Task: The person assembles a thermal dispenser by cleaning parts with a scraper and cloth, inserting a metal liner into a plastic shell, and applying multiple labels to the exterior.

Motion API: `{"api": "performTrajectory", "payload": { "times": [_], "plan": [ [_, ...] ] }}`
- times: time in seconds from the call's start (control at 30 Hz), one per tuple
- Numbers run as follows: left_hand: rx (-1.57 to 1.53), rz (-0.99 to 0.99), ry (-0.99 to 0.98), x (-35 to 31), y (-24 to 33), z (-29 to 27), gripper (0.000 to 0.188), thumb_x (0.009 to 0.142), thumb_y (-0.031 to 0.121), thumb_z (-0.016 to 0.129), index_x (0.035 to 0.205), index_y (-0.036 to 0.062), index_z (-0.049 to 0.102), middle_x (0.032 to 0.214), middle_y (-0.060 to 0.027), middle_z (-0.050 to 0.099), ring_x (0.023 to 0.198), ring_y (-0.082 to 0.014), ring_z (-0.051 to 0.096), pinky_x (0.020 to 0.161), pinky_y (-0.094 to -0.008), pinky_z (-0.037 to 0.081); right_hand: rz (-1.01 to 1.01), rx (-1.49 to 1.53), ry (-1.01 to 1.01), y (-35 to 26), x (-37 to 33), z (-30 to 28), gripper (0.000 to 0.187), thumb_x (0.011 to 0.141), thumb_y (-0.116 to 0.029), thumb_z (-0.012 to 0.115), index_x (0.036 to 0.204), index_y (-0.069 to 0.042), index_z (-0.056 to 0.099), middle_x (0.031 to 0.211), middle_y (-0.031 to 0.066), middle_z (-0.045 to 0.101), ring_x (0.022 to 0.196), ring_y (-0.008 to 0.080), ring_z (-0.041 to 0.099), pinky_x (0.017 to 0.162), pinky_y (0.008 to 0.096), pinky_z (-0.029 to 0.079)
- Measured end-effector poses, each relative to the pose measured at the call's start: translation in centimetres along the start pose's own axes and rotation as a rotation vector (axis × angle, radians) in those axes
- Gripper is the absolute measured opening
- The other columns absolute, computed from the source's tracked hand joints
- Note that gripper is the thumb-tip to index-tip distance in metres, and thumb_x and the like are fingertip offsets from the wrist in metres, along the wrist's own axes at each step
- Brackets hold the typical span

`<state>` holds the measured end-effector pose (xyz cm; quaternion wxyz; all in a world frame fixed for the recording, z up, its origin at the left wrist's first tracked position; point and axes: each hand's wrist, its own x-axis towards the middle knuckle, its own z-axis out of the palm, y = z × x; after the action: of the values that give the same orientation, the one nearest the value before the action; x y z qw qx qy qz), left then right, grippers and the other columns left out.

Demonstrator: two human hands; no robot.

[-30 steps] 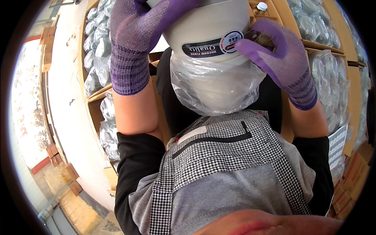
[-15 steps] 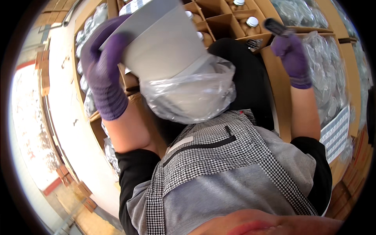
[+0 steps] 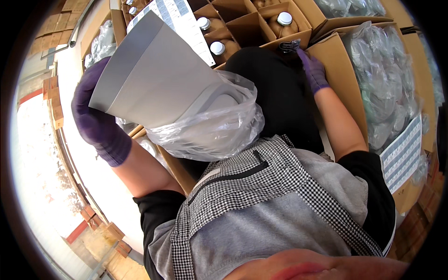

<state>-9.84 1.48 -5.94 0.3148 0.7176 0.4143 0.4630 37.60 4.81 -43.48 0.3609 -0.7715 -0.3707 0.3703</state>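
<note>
My left hand, in a purple glove, is closed round the wide rim of a grey, cone-shaped shell that looks like a lampshade. The shell's narrower end sits in a clear plastic bag above my lap. My right hand, gloved too, reaches down by the carton's near edge, its index finger stretched out beside a small shiny black packet. No held thing shows in it, though its palm side is hidden.
Ahead stands a divided carton with several white-capped brown bottles and a printed sheet over its left part. At right, another carton holds clear plastic-wrapped items. A second printed sheet hangs on its near side.
My right hand has come down and left to the carton's edge; the black tool it held is out of sight. My left hand has shifted left and lower with the grey shell, tilting it.
</note>
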Motion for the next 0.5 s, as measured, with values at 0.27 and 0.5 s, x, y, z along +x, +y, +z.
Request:
{"api": "performTrajectory", "payload": {
  "times": [0.27, 0.5],
  "plan": [
    [-0.715, -0.068, 0.007, 4.7, -2.1, 6.8, 0.082, 0.092, 0.072, 0.046, 0.12, -0.0052, 0.053, 0.122, -0.0218, 0.057, 0.113, -0.0321, 0.06, 0.101, -0.043, 0.046, -0.726, 0.758, -0.378, -23.3, -16.7, -8.1, 0.016, 0.099, -0.012, 0.06, 0.111, -0.002, 0.062, 0.085, 0.0022, 0.061, 0.065, 0.0074, 0.048, 0.059, 0.0227, 0.04],
    [-0.485, -0.041, 0.344, 1.7, 5.5, 10.5, 0.052, 0.106, 0.047, 0.044, 0.097, -0.0002, 0.064, 0.09, -0.0097, 0.068, 0.085, -0.0216, 0.066, 0.082, -0.0336, 0.053, -1.137, 0.448, -0.405, -36.3, -23.0, -7.6, 0.032, 0.098, -0.026, 0.057, 0.108, 0.003, 0.067, 0.102, 0.0127, 0.069, 0.099, 0.0246, 0.065, 0.095, 0.0316, 0.048]
  ]
}}
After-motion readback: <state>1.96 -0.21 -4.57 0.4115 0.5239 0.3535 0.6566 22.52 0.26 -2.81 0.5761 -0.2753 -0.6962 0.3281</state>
